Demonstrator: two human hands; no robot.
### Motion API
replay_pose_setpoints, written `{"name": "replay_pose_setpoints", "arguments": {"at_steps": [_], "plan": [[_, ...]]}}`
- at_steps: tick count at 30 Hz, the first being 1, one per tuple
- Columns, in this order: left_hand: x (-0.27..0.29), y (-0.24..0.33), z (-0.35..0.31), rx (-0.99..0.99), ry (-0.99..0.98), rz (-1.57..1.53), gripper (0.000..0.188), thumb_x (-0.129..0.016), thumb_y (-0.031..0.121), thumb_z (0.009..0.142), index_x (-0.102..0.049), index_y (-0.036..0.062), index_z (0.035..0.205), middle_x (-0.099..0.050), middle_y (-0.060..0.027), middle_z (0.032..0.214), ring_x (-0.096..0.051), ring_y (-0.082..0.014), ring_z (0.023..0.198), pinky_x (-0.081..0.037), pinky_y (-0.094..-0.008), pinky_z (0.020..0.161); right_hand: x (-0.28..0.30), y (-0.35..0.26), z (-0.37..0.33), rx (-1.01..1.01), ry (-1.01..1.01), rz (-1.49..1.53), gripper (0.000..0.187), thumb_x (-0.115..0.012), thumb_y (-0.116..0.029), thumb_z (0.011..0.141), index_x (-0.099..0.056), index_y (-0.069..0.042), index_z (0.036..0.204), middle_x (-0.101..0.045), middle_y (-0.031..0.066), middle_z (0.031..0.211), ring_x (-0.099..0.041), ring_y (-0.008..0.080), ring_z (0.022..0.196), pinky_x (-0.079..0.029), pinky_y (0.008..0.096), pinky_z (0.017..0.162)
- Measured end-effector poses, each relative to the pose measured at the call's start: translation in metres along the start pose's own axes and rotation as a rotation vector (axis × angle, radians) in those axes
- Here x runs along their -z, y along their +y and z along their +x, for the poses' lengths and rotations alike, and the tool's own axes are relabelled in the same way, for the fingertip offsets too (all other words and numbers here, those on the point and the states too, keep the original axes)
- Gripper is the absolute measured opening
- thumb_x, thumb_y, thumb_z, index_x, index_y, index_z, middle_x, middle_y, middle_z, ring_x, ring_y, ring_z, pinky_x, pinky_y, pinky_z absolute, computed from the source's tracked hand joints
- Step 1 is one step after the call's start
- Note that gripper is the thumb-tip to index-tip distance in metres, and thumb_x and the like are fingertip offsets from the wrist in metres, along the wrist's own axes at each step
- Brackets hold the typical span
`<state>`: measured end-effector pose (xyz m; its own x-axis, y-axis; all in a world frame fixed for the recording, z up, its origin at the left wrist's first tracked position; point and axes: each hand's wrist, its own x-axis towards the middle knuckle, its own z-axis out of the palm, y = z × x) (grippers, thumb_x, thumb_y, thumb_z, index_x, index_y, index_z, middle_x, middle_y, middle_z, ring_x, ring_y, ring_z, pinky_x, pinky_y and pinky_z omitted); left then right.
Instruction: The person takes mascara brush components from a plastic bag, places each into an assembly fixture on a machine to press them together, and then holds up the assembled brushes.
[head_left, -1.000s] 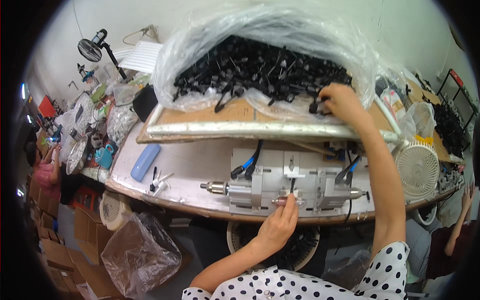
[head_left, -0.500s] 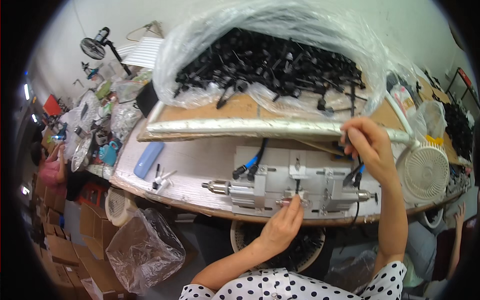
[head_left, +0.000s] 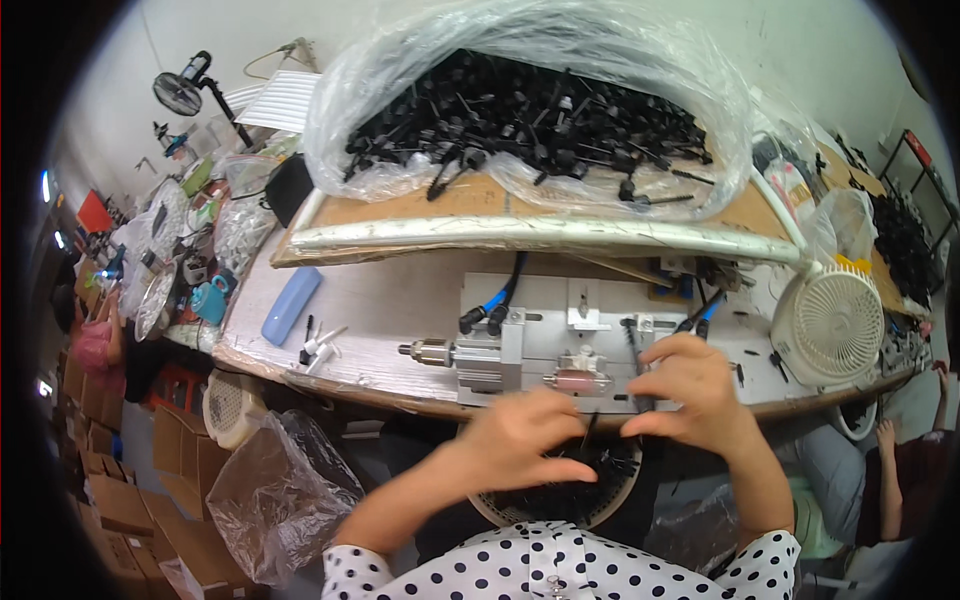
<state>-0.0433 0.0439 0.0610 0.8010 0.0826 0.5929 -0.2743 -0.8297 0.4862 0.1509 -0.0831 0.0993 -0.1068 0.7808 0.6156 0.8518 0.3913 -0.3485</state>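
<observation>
My right hand [head_left: 690, 390] is at the bench's front edge, to the right of the fixture. Between its thumb and fingers is a black mascara wand [head_left: 631, 340], brush end pointing up and away from me. My left hand [head_left: 525, 435] hovers at the near edge with thumb and fingers apart, holding nothing. A thin dark wand [head_left: 592, 430] shows just off its fingertips, over a round basket [head_left: 620, 497] of black pieces. Between the hands and beyond them is the metal fixture with a pinkish cylinder [head_left: 580, 381] and a small white block [head_left: 583, 359].
A cardboard tray [head_left: 480, 205] with a white rail carries a plastic bag of many black wands. A blue case [head_left: 292, 305] and white pieces [head_left: 322, 350] lie at left. A white fan [head_left: 832, 325] stands at right. Cartons [head_left: 185, 455] are on the floor at left; other people sit nearby.
My right hand has come down from the tray rail toward me with the wand. My left hand has drawn back from the fixture and opened; the dark piece is gone from the fixture.
</observation>
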Motion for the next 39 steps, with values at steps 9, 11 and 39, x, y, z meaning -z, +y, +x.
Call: {"name": "replay_pose_setpoints", "arguments": {"at_steps": [9, 11, 39], "plan": [[0.094, -0.134, 0.137, 0.580, 0.378, 0.617, 0.038, -0.059, 0.038, 0.079, -0.062, 0.0011, 0.075, -0.060, -0.0152, 0.068, -0.058, -0.0263, 0.062, -0.044, -0.0351, 0.057, -0.077, 0.012, -0.020, 0.202, -0.198, -0.327, 0.028, -0.071, -0.026, 0.064, -0.059, -0.006, 0.079, -0.057, 0.0039, 0.078, -0.055, 0.0217, 0.088, -0.044, 0.0327, 0.070], [0.094, -0.153, 0.147, 0.831, 0.247, 0.746, 0.057, -0.053, 0.059, 0.075, -0.064, 0.0025, 0.078, -0.063, -0.0218, 0.082, -0.061, -0.0391, 0.081, -0.047, -0.0448, 0.072, -0.081, 0.014, -0.021, 0.211, -0.193, -0.407, 0.027, -0.070, -0.026, 0.065, -0.058, -0.005, 0.078, -0.058, 0.0037, 0.079, -0.055, 0.0212, 0.088, -0.045, 0.0319, 0.070], [-0.055, -0.014, -0.017, 0.101, 0.040, 0.201, 0.031, -0.061, 0.000, 0.066, -0.054, -0.0016, 0.096, -0.052, -0.0184, 0.113, -0.056, -0.0316, 0.089, -0.047, -0.0367, 0.075, 0.025, 0.093, 0.120, -0.654, -0.189, -0.520, 0.034, -0.067, -0.035, 0.068, -0.066, -0.002, 0.072, -0.063, 0.0183, 0.074, -0.062, 0.0318, 0.075, -0.048, 0.0397, 0.067]]}}
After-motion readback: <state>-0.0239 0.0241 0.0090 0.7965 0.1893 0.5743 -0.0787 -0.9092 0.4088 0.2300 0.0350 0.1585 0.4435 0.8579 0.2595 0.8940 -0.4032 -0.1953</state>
